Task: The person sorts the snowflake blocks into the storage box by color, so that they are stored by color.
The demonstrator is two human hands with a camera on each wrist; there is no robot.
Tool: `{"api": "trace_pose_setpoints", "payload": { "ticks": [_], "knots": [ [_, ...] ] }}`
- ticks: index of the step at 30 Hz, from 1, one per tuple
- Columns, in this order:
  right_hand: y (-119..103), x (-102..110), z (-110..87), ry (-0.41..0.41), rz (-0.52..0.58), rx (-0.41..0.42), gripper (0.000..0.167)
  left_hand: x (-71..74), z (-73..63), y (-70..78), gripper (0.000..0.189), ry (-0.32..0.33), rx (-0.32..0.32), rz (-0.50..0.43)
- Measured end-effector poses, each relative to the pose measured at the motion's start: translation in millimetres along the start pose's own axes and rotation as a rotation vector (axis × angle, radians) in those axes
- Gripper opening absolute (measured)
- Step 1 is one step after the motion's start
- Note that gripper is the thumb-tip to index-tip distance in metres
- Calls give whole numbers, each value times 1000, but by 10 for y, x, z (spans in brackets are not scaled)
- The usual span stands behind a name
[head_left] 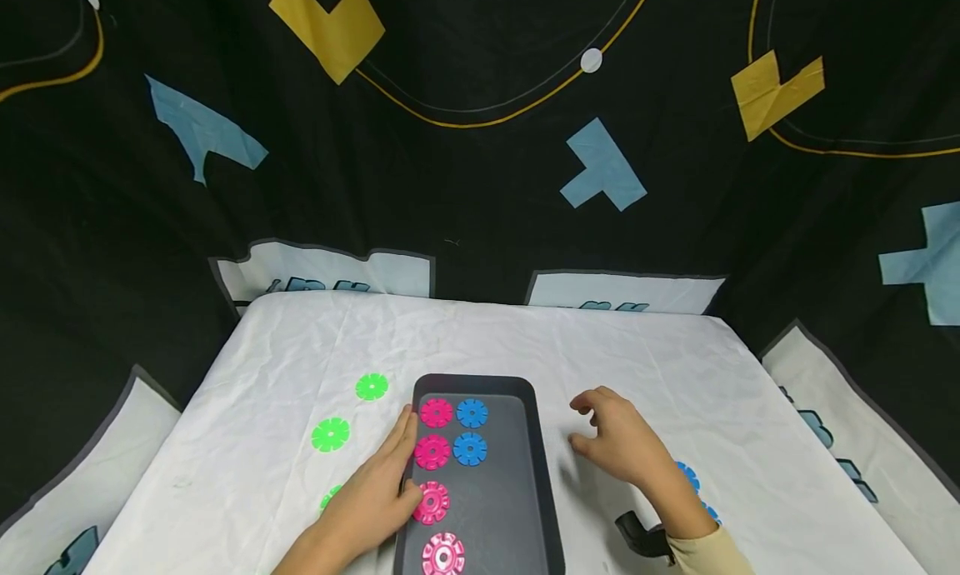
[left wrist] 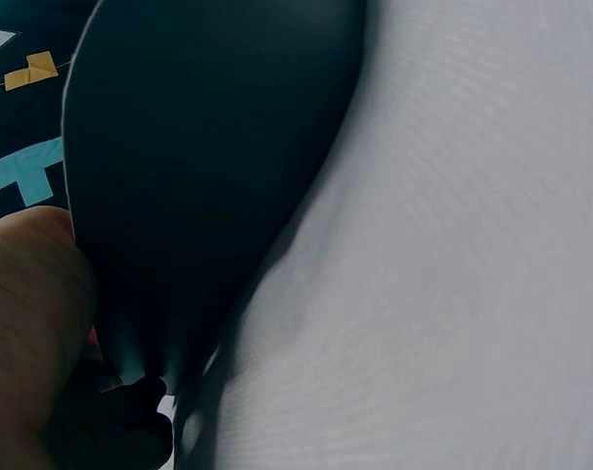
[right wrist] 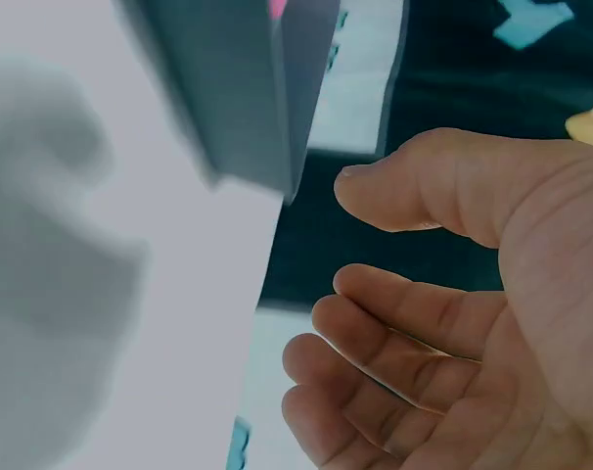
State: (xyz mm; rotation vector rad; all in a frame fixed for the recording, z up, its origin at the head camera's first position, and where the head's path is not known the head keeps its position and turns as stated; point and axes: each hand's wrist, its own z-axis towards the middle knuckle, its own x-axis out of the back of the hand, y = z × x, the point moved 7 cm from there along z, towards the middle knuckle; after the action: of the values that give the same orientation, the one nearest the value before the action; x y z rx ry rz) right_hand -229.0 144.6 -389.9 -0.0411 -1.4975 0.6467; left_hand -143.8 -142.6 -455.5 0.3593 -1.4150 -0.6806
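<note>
White cloth [head_left: 225,442]: covering the table before a black backdrop [head_left: 465,200].

Green discs [head_left: 330,434], three: lying on the cloth at far left, stepping back in a loose diagonal; the nearest is being partly covered by the left hand [head_left: 375,498].

Left hand: resting against the tray's left side, its fingers extending straight along the rim and its thumb reaching over the edge, just beside the third pink disc from the back; whether thumb and disc are touching, one cannot tell.

Dark tray [head_left: 513,496]: lying on the cloth between the hands, its near end running out of the head view.

Pink discs [head_left: 432,452], four: forming a column along the tray's left side.

Blue discs [head_left: 470,449], two: sitting in the tray, beside the two rear pink ones.

Right hand [head_left: 618,435]: hovering right of the tray, holding nothing, fingers curving loosely, a moderate gap separating thumb and fingers.

Further blue pieces [head_left: 691,476]: lying beyond the right forearm, which is partly hiding them.
</note>
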Motion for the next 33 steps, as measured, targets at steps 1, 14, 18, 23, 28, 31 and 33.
{"api": "trace_pose_setpoints", "payload": {
  "ticks": [1,14,18,23,28,31,33],
  "knots": [
    [62,8,-27,0,1,-14,37,-3,-1,-2,83,-5,3,-3],
    [759,103,-383,-49,13,-178,45,1,-15,0,83,-4,8,-4],
    [1000,115,-515,-72,-14,-243,55,1,-12,3,83,-7,2,-7],
    [1269,136,-654,-109,-72,-353,65,4,1,6,84,-4,-12,1],
    [1453,120,-750,-181,-125,-469,75,-2,8,-1,84,-9,-12,7],
    [1517,93,-796,-197,-125,-495,77,0,8,-1,84,-8,-8,8],
    [1544,84,-813,-190,-115,-498,77,0,8,-2,84,-6,-4,8]
  ]
}}
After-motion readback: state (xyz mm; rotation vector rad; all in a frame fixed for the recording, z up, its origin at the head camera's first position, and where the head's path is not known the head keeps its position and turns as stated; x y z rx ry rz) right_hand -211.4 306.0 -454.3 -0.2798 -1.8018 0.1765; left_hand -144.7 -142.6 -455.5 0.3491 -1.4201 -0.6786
